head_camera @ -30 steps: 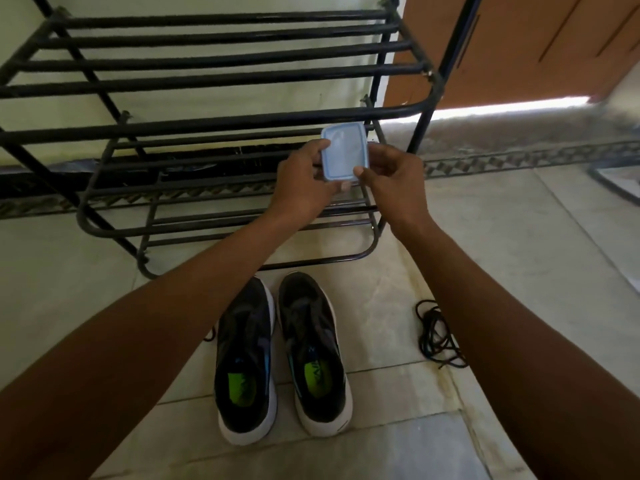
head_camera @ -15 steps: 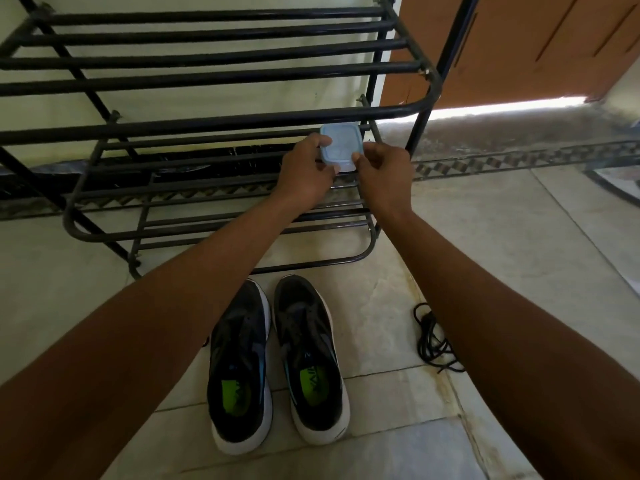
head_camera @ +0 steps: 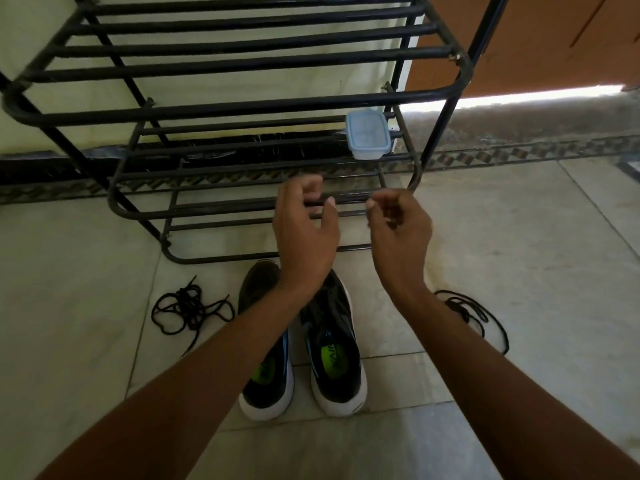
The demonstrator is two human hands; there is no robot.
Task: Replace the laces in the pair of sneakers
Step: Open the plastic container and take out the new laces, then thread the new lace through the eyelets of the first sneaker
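Flanking 2 sneakers (head_camera: 304, 344): 2 black lace bundles (head_camera: 188, 310); 2 empty hands (head_camera: 304, 230).

A pair of sneakers (head_camera: 304, 344) stands on the floor (head_camera: 519, 237) before the rack (head_camera: 242, 109), one lace bundle (head_camera: 188, 308) left, another (head_camera: 474, 313) right. A lidded box (head_camera: 367, 135) sits at the right end of the rack's middle shelf.

Tiled floor (head_camera: 519, 271), sneakers (head_camera: 334, 344), laces (head_camera: 188, 308), rack (head_camera: 242, 109)

The left forearm (head_camera: 221, 368) hides much of the left sneaker (head_camera: 266, 386) — the right lace (head_camera: 474, 317) partly behind the right wrist (head_camera: 412, 282); rack (head_camera: 242, 109) top cut off.
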